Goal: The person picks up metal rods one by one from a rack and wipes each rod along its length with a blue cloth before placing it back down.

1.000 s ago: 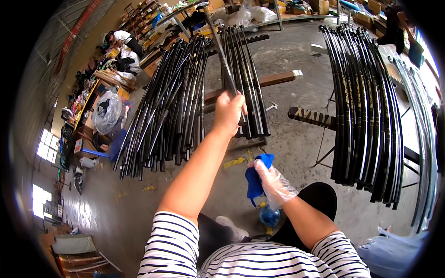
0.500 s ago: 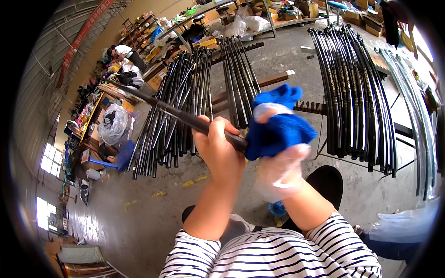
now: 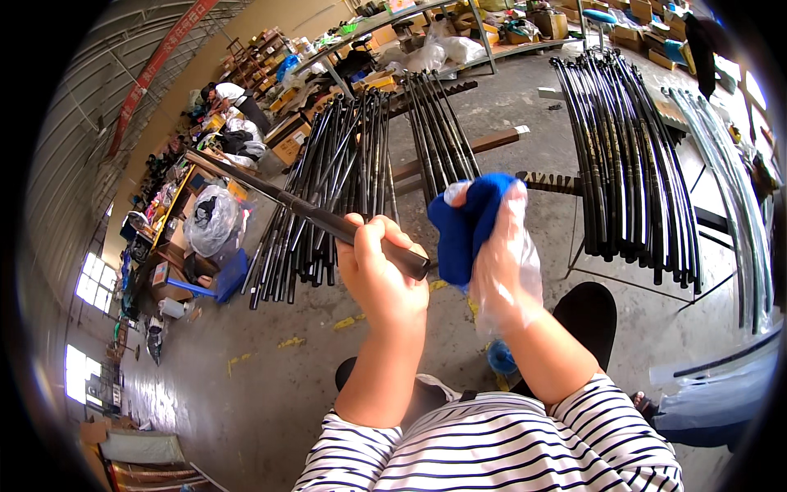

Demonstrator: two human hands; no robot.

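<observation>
My left hand [image 3: 384,275] is closed around the thick end of a black fishing rod [image 3: 316,215]. The rod slants away to the upper left, its butt showing just past my fingers. On my right hand [image 3: 510,275] is a clear, loose plastic glove. That hand grips a folded blue cloth [image 3: 456,239], held to the right of the butt with a gap between them. Beyond my hands, more black rods lie side by side in a left bundle [image 3: 316,193], a smaller middle group [image 3: 438,131] and a right bundle [image 3: 627,164].
Supports with a wooden beam [image 3: 497,139] carry the rods. Plastic-wrapped tubes [image 3: 730,205] lie at far right. Boxes and bags crowd the left, near a blue plastic piece [image 3: 232,275]. A person [image 3: 234,102] bends over at the far left. A cluttered shelf [image 3: 492,53] stands behind.
The blue cloth, around the rod's butt end before, is now off it and to its right. The butt end is uncovered. My view has shifted slightly.
</observation>
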